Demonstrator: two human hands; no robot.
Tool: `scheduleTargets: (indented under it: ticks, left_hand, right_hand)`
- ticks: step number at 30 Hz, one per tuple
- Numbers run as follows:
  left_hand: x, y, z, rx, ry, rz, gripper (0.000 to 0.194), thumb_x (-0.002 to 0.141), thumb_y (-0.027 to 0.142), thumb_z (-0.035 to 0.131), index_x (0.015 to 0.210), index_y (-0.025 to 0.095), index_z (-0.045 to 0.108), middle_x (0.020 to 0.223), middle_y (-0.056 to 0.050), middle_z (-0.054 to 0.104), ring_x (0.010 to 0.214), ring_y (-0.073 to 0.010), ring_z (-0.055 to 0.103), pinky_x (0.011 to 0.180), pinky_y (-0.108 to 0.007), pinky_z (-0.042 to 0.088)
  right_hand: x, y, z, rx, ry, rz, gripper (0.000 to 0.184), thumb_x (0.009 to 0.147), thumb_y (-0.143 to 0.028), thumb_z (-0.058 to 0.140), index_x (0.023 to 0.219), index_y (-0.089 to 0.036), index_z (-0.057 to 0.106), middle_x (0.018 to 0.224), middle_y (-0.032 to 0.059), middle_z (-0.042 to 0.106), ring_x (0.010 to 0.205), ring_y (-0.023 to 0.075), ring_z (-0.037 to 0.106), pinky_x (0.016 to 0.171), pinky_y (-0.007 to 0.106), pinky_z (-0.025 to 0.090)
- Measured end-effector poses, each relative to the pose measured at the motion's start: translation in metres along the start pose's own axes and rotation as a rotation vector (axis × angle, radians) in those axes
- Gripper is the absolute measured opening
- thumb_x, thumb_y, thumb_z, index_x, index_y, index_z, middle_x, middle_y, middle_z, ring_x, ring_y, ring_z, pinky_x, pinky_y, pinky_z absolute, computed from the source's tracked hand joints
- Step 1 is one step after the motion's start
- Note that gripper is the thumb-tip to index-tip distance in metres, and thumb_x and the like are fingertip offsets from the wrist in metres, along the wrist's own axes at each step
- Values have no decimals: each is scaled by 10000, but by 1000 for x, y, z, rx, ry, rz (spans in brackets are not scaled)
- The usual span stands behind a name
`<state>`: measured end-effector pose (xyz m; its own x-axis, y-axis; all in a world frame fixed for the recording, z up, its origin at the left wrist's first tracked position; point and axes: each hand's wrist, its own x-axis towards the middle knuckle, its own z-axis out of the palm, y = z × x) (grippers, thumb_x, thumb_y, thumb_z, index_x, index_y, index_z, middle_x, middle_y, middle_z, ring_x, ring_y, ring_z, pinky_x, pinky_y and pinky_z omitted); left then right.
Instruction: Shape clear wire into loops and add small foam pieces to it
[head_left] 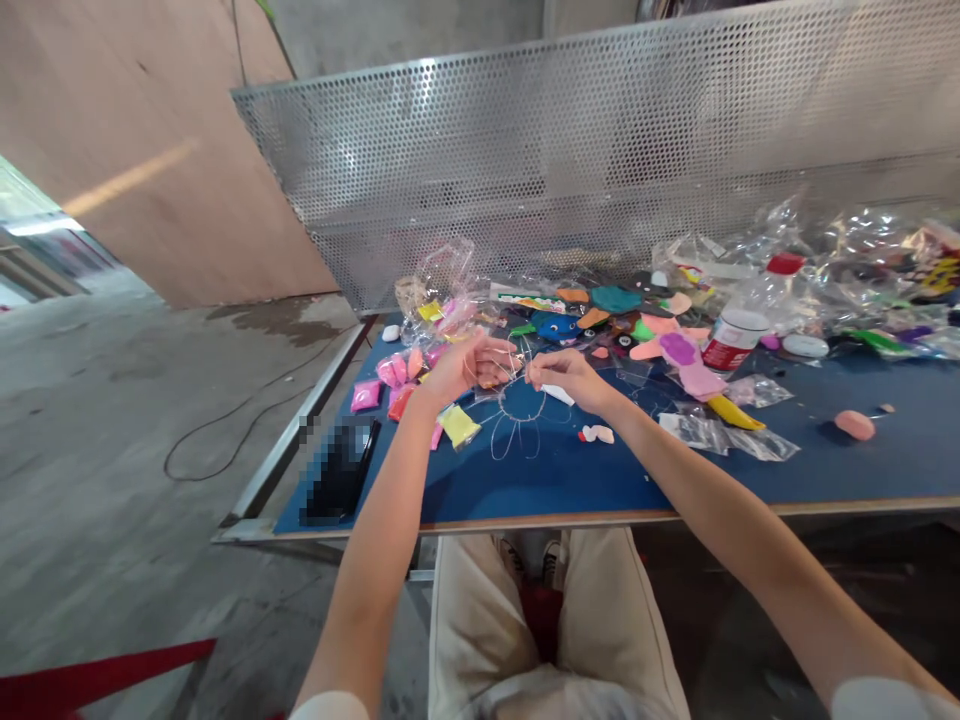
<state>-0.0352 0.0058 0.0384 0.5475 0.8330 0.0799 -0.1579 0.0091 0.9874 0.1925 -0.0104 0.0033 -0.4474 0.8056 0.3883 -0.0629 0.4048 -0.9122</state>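
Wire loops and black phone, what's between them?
In the head view, a pink piece and a pale yellow packet lie between the wire loops and the black phone; the left forearm crosses there too.

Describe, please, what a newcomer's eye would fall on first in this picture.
Probably the bare left hand and right hand, close together at thin, pale, wire-like loops over the flat blue tabletop. The big silver perforated metal panel behind them is just as striking. Left of the hands, a bright pink plastic packet stands out too.
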Motion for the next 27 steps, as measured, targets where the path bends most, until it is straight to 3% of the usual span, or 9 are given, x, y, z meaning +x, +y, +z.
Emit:
scheduleTargets:
  ticks: [2,7,11,16,19,23,27]
  left_hand:
    - [4,-12,10,-58,-13,-20,512,859,651,691,947,151,756,838,-93,763,590,-138,663,526,-239,499]
    - [4,-27,33,-46,129,166,351,756,466,869,901,169,751,639,18,622,466,-52,468,436,-188,338]
    - [4,-33,34,-137,139,168,393,722,503,886,874,170,741,608,52,505,480,-44,402,490,-193,421]
    - [6,-38,32,-173,78,139,511,760,688,787,789,200,640,531,89,288,443,-69,345,494,-245,485]
    - [7,-37,33,-23,128,149,583,773,785,701,731,224,547,510,82,277,432,-89,326,477,-282,460]
    - [7,-35,33,61,264,241,596,819,807,622,732,235,482,580,56,357,478,-90,310,496,-275,392]
    - [9,-40,31,41,353,295,574,777,760,719,755,228,505,624,48,425,525,-85,390,512,-248,392]
  right_hand:
    - [0,6,6,122,18,53,419,738,-602,812,641,-207,713,631,7,627,663,160,540,716,335,418]
    - [1,15,19,211,80,90,379,707,-546,844,637,-200,707,639,-1,613,648,140,505,709,322,400]
    - [1,13,22,212,22,99,361,730,-513,835,628,-199,690,658,5,619,668,145,515,735,329,416]
    - [-1,9,22,224,-71,124,404,727,-546,837,615,-198,666,628,-2,595,669,153,534,721,328,435]
    - [-2,9,22,199,-80,100,450,712,-608,839,635,-199,669,636,-3,601,662,151,538,714,325,450]
    - [-1,10,19,157,19,32,509,709,-694,808,696,-204,671,675,-6,613,677,145,542,726,321,473]
    - [1,11,18,136,115,-38,498,714,-689,810,737,-212,670,714,-10,621,698,136,554,726,306,484]
